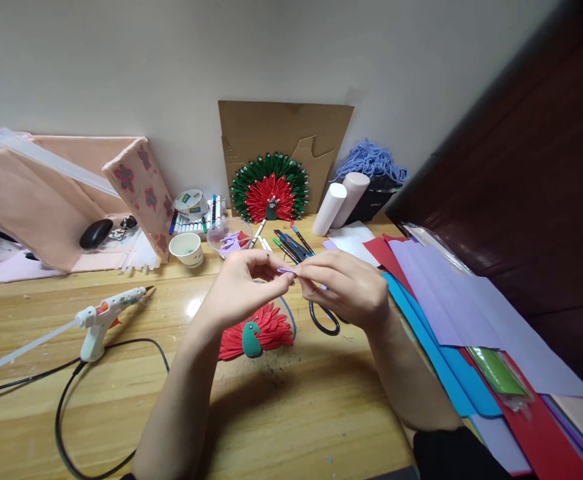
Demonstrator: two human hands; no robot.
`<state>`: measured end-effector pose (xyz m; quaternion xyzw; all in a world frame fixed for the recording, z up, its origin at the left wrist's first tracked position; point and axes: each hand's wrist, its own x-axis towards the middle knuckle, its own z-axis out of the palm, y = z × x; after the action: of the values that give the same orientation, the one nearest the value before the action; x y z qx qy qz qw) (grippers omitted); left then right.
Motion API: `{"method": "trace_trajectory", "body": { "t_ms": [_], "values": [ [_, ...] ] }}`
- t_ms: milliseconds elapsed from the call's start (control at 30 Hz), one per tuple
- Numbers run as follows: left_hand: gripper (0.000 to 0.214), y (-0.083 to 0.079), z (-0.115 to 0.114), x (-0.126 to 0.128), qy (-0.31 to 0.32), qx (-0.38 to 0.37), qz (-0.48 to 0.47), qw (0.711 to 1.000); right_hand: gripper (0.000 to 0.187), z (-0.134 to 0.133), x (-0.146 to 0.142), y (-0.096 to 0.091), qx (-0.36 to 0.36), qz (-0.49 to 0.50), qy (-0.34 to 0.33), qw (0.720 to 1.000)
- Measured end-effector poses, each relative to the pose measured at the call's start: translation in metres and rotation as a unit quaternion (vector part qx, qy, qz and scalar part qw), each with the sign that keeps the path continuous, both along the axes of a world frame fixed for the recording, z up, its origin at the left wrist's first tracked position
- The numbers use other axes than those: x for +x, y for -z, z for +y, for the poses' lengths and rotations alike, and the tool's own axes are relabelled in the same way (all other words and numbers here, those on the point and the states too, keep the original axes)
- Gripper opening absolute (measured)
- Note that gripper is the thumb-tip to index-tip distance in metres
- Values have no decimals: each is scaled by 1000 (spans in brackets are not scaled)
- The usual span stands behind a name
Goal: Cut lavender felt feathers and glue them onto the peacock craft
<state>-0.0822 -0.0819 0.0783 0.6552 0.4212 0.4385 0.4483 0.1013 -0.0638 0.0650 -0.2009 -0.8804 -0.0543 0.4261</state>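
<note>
Between my fingertips is a small purple foam strip (286,270). My left hand (251,280) pinches one end, and my right hand (344,283) is closed on the other. Below them on the table lies a half-made peacock (252,338) with a green body and red petal-like feathers. My left wrist and hand cover part of it. Black-handled scissors (325,331) lie under my right hand, their blades hidden. A clear round dish (216,233) beyond my left hand holds purple and red scraps.
A hot glue gun (98,323) with its cord lies at left, near a paper cup (186,250). Behind, a finished green and red peacock (271,190) leans on cardboard (286,123). Pens (294,247) lie midway. Coloured foam sheets (446,300) cover the right side.
</note>
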Motion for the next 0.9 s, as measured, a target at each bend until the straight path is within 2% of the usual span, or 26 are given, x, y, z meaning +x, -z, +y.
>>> {"method": "trace_trajectory", "body": {
  "t_ms": [200, 367, 433, 567, 667, 733, 900],
  "values": [
    [8, -4, 2, 0, 18, -22, -30, 999, 20, -1, 7, -4, 51, -44, -1, 998],
    [9, -5, 2, 1, -8, -55, -37, 998, 20, 0, 6, -5, 63, -52, -8, 997],
    [10, -5, 2, 1, -23, -68, -42, 997, 19, 1, 3, -6, 36, -14, -13, 999],
    [10, -3, 0, 3, -38, -51, -64, 996, 15, -1, -5, -8, -94, 90, -7, 992],
    [9, -3, -4, 4, -42, 2, -40, 998, 8, -4, -8, -10, -172, 132, 1, 976],
    [6, -4, -6, 5, -53, 62, -6, 997, 6, -6, -8, -11, -204, 152, 8, 967],
    [5, -5, -8, 8, -95, 256, 80, 959, 7, -10, -8, -11, -206, 165, 49, 963]
  ]
}}
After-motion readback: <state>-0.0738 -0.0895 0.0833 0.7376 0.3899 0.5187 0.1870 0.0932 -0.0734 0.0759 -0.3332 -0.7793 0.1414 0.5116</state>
